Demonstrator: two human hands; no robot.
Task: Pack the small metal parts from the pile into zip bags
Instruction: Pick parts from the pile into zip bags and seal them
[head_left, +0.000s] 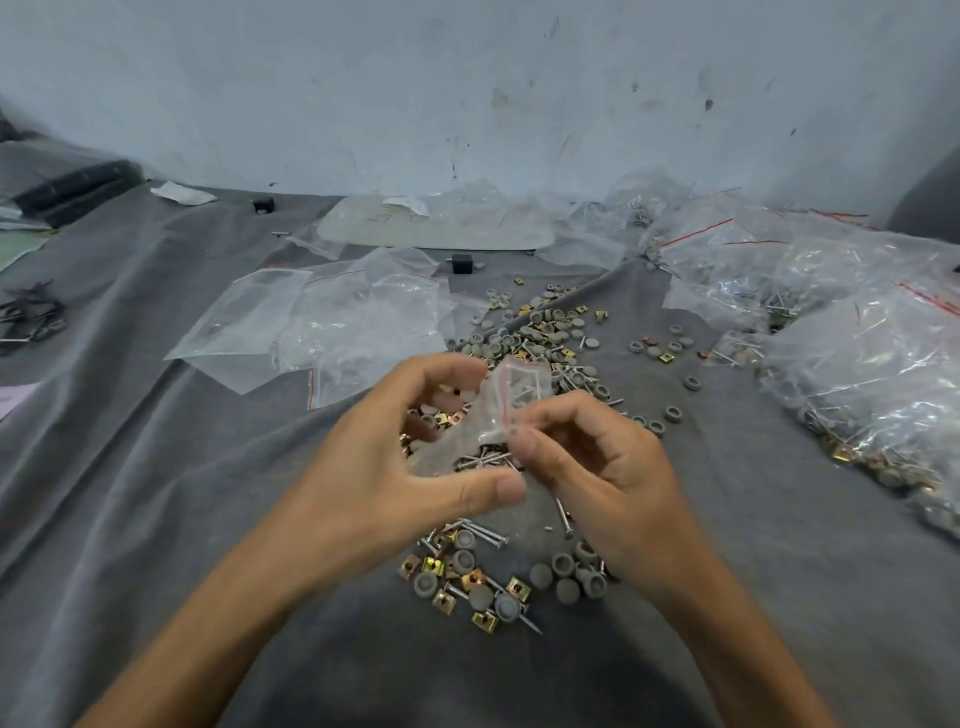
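Note:
A small clear zip bag (496, 410) with a red seal line hangs between both hands above the grey cloth. My left hand (395, 457) curls round its lower part, where several screws lie inside near my thumb. My right hand (587, 457) pinches the bag's edge by the red line with thumb and forefinger. Under and beyond the hands spreads the pile of parts (540, 332): grey round caps, gold square clips and silver screws. More of the same parts (483, 577) lie near my wrists.
Empty zip bags (322, 322) lie flat at the left of the pile. Filled bags (862, 364) are heaped along the right side. A pale flat board (436, 228) sits by the wall, with a small black block (461, 263) in front of it.

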